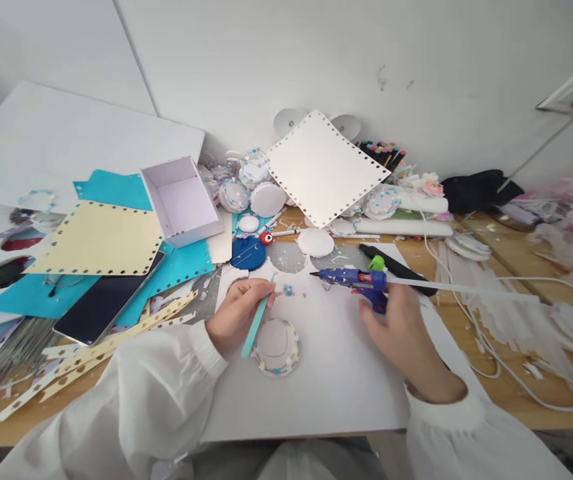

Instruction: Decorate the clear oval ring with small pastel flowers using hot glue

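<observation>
My left hand (244,310) is closed around light teal tweezers (256,327), whose wide end slants down toward me. Just beside them a round white disc (275,347) lies on the white board, its rim ringed with small white, yellow and blue pieces. Some tiny blue pieces (288,290) sit on the board by my left fingertips. My right hand (401,327) has its thumb and fingers around the handle of a blue hot glue gun (349,277), nozzle pointing left. A long translucent glue stick (466,290) sticks out of its back.
A white board (311,393) covers the middle of the wooden table. Behind it stand a lilac box (181,200), a punched cream card (326,170) and decorated discs (254,167). A phone (109,300) lies left; a white cord (486,353) and glue sticks (506,300) lie right.
</observation>
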Tool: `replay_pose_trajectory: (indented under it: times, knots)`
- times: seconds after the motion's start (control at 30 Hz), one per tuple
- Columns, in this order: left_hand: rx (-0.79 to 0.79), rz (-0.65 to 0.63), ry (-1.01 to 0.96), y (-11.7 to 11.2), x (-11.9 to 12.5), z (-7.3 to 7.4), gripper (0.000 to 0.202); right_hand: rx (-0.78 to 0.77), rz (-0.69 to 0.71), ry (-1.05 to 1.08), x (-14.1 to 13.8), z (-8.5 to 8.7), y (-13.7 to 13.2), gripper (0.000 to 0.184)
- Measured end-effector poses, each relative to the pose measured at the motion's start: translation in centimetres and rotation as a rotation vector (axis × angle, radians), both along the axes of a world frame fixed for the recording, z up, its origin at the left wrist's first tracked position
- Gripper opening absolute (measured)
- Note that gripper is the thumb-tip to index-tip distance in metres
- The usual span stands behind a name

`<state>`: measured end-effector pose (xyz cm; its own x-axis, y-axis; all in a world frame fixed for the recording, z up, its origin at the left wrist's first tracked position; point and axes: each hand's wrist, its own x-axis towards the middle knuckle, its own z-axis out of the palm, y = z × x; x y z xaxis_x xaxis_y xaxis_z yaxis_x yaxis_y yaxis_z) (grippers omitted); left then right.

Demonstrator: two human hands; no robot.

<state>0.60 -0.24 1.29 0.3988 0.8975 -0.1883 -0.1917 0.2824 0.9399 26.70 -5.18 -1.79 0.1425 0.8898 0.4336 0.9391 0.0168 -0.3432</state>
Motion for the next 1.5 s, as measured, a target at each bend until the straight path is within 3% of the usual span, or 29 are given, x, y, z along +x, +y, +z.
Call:
replay_pose_trajectory:
  times: [0.13, 0.3, 0.43, 0.6, 0.83, 1.13, 1.5]
  knots:
    - [0.009, -0.027, 0.025, -0.2, -0.1, 0.0, 0.037, -0.062, -0.026, 0.05, -1.4, 0.0, 1.3, 0.022]
    - [0.044, -0.032, 0.046, -0.1, -0.2, -0.3, 0.039, -0.057, -0.135, 0.176, -2.5, 1.6, 2.4, 0.035]
    - [0.088, -0.061, 0.077, 0.0, -0.3, -0.4, 0.042, 0.004, -0.18, 0.324, -3.5, 2.7, 3.4, 0.026]
    - [0.192, -0.161, 0.148, 0.1, -0.7, -0.6, 0.044, 0.061, -0.142, 0.417, -4.4, 2.4, 2.8, 0.016]
    - [0.265, -0.253, 0.147, 0.5, -0.8, -0.8, 0.05, 0.108, -0.014, 0.229, -3.6, 1.6, 1.7, 0.03]
    - [0.278, -0.283, 0.139, 0.6, -0.9, -0.5, 0.051, 0.05, -0.011, 0.169, -3.7, 2.6, 2.0, 0.024]
    - [0.285, -0.285, 0.146, 0.5, -0.9, -0.5, 0.051, 0.043, 0.026, 0.129, -3.8, 2.1, 1.8, 0.036]
